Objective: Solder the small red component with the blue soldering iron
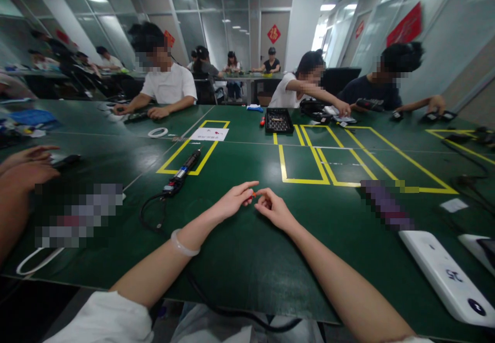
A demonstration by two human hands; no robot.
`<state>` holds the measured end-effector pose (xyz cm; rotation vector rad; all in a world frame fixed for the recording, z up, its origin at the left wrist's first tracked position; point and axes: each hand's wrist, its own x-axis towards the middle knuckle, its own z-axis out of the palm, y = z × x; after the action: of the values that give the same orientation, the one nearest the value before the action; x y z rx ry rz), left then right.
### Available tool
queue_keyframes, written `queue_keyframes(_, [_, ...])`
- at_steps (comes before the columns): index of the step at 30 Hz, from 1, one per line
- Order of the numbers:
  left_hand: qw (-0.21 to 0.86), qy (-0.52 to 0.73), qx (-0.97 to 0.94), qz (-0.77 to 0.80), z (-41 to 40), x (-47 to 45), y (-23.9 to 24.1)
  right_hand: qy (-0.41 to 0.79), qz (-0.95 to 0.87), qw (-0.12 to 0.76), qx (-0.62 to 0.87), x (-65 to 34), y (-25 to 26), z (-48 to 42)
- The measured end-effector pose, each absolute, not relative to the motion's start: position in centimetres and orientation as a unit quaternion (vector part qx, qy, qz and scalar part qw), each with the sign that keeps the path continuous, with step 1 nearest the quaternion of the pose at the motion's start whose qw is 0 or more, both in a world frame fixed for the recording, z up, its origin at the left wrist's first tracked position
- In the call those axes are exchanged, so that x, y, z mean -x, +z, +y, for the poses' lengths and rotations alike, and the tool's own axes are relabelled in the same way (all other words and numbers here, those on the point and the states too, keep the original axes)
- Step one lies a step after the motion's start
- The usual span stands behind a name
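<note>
Over the green table [240, 260], my two hands meet near the middle of the view. My left hand [235, 201], with a pale bangle at the wrist, pinches a small orange-red piece [253, 195] whose kind is too small to tell. Its index finger stretches out above. Close on the other side is my right hand [274, 208], fingers curled and the index fingertip at or touching the orange-red piece. Whatever lies inside its curl is hidden. Left of my hands an electric screwdriver [185, 168] with a black cable lies across yellow tape.
A black tray of small parts [279, 121] stands far ahead, a red object [263, 121] beside it. Paper [210, 134] and a white ring [158, 132] lie further left. At right is a white power bank [444, 276]. Co-workers sit opposite; another person's hands [29, 170] reach in from the left.
</note>
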<state>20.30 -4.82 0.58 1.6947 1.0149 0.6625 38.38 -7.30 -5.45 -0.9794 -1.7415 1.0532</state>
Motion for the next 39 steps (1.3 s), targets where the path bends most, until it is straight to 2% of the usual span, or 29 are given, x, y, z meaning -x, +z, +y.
queue_keyframes(5, [0.580,0.276,-0.637,0.426,-4.8,-21.2,-1.1,0.418,-0.701,0.433,0.383,-38.4,-5.4,-7.3])
queue_keyframes(12, [0.594,0.274,-0.634,0.413,-5.0,-21.2,-2.3,0.427,-0.711,0.422,0.366,-38.0,-4.9,-7.5])
queue_keyframes(21, [0.382,0.301,-0.787,0.379,-5.8,-20.8,-1.5,0.498,-0.626,0.443,0.404,-38.6,-6.0,-6.2])
queue_keyframes(28, [0.367,0.299,-0.786,0.398,-5.3,-20.1,-1.8,0.516,-0.606,0.478,0.373,-38.5,-6.1,-6.3])
queue_keyframes(34, [0.331,0.240,-0.829,0.382,-4.8,-19.1,-1.3,0.492,-0.620,0.475,0.385,-38.6,-6.7,-6.1])
queue_keyframes(36, [0.281,0.236,-0.845,0.389,-3.9,-17.9,-1.0,0.484,-0.625,0.467,0.397,-38.5,-6.7,-6.1])
queue_keyframes(39, [0.127,0.239,-0.834,0.480,-1.7,-14.5,-0.7,0.481,-0.629,0.457,0.405,-38.5,-6.5,-6.3])
